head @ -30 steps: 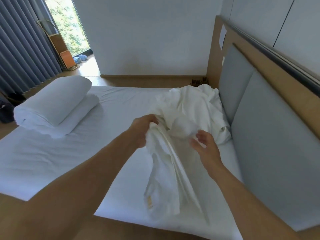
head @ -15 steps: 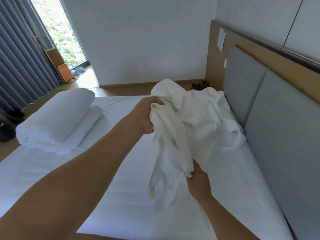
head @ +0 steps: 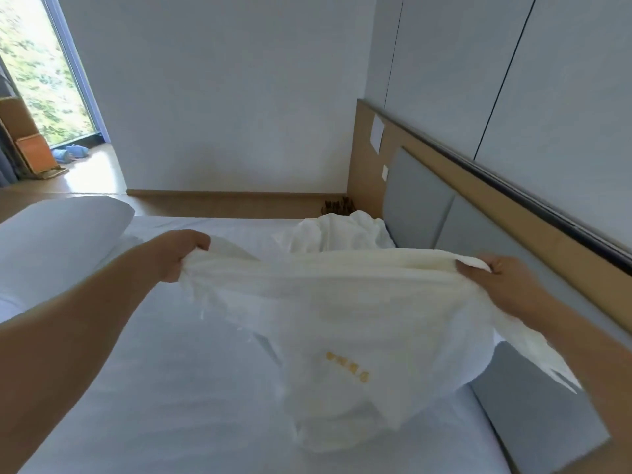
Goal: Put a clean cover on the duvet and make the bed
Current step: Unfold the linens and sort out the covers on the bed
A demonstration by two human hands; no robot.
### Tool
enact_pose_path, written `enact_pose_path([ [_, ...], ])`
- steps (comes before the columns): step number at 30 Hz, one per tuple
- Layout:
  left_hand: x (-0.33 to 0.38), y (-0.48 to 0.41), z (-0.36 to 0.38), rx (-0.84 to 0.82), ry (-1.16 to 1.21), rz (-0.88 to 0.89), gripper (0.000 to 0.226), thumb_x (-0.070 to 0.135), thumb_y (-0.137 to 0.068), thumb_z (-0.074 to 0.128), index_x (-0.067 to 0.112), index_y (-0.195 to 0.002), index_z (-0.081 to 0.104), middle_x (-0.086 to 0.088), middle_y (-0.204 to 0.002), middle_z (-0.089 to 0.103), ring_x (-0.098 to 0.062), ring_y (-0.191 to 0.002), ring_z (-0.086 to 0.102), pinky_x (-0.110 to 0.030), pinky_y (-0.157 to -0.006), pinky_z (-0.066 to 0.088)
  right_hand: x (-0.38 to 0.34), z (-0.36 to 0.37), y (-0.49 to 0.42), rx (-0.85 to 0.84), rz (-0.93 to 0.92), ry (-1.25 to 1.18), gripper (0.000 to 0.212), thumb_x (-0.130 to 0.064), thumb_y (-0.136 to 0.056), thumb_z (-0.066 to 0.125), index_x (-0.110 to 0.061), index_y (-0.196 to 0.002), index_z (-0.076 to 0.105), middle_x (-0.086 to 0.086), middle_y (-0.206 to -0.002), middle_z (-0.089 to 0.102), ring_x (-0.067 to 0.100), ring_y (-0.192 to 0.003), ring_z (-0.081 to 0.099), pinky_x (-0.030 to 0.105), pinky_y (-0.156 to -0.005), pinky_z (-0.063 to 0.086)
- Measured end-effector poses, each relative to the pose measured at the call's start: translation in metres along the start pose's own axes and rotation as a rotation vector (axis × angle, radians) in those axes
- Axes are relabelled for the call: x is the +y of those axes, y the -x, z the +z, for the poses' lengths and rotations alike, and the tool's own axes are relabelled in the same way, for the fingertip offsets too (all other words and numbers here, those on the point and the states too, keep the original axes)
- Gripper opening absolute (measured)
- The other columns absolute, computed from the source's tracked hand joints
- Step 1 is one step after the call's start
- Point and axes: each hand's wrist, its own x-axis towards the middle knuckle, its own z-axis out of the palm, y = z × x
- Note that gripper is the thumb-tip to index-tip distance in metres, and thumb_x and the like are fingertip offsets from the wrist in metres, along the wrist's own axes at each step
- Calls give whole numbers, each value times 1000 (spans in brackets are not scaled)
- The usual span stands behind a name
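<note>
A white cover (head: 335,302) with small gold lettering hangs stretched between my two hands above the bed (head: 171,405). My left hand (head: 178,253) grips its left end in a fist. My right hand (head: 496,282) grips the right end, thumb on top. The lower part of the cover sags onto the sheet. More crumpled white fabric (head: 337,234) lies at the far corner by the headboard. The rolled white duvet (head: 58,241) lies on the bed at the left.
A grey padded headboard (head: 455,234) in a wooden frame runs along the right. Beyond the bed are wooden floor, a white wall and a window with a wooden stand (head: 30,152) at the far left.
Both hands have moved apart and up, spreading the bunched cover into a wide band. My right hand went from low in the middle to the right end. The view has tilted upward.
</note>
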Motion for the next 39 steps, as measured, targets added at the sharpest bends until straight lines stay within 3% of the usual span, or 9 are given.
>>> enact_pose_path([
  [6,-1,13,-4,-24,59,148,14,3,-74,67,3,-87,60,-16,-82,56,-30,-64,58,-33,-59,54,-40,37,37,-178,-17,-73,23,-31,-87,74,-19,-69,65,-10,-57,60,11,-60,56,17,-54,40],
  [9,-20,36,27,-318,-51,218,58,46,-56,88,19,-104,71,-17,-112,64,-30,-91,65,-38,-76,59,-65,79,36,-291,-11,-91,46,-42,-85,74,3,-83,63,11,-74,62,18,-70,58,30,-67,42],
  [11,-36,54,57,-515,-91,191,109,36,-60,93,23,-152,35,-7,-140,49,-29,-116,57,-37,-81,58,-85,106,33,-308,4,-175,46,-44,-87,71,-1,-77,57,14,-75,54,23,-70,54,31,-67,40],
  [13,-49,74,88,-648,-301,327,123,31,-68,90,38,-157,5,8,-146,38,-21,-129,47,-33,-93,52,-104,128,31,-325,16,-250,40,-43,-88,71,-8,-75,57,10,-76,57,23,-70,56,30,-66,42],
  [20,-64,67,98,-296,-964,690,30,23,-81,71,14,-109,66,0,-100,67,-22,-98,63,-27,-77,47,-120,148,32,-369,-46,-265,40,-41,-82,78,-4,-76,65,3,-74,65,17,-68,61,27,-64,48],
  [24,-41,46,57,-329,-1075,751,46,0,-83,57,13,-126,67,-2,-122,68,-21,-115,59,-29,-96,44,-98,116,26,-526,-100,145,24,-35,-72,86,-18,-80,72,-10,-71,65,5,-63,59,14,-55,40],
  [28,-20,23,12,-164,-1168,712,27,5,-88,61,9,-114,68,-6,-115,69,-23,-105,61,-29,-83,43,-53,78,7,-295,-33,275,23,-25,-83,79,-14,-69,64,-2,-67,57,19,-70,56,28,-56,34],
  [33,-21,-2,-32,208,-821,425,14,9,-91,59,1,-99,68,-18,-103,68,-32,-89,61,-33,-73,45,-24,39,-9,85,109,-147,7,-16,-87,72,-9,-85,71,7,-79,66,32,-83,65,35,-68,41],
  [39,-3,13,41,38,-324,240,39,33,-87,56,1,-108,63,-12,-93,62,-26,-79,59,-35,-71,49,-79,68,-18,-144,173,-569,12,-15,-96,54,-18,-96,66,4,-93,66,23,-86,62,35,-74,47],
])
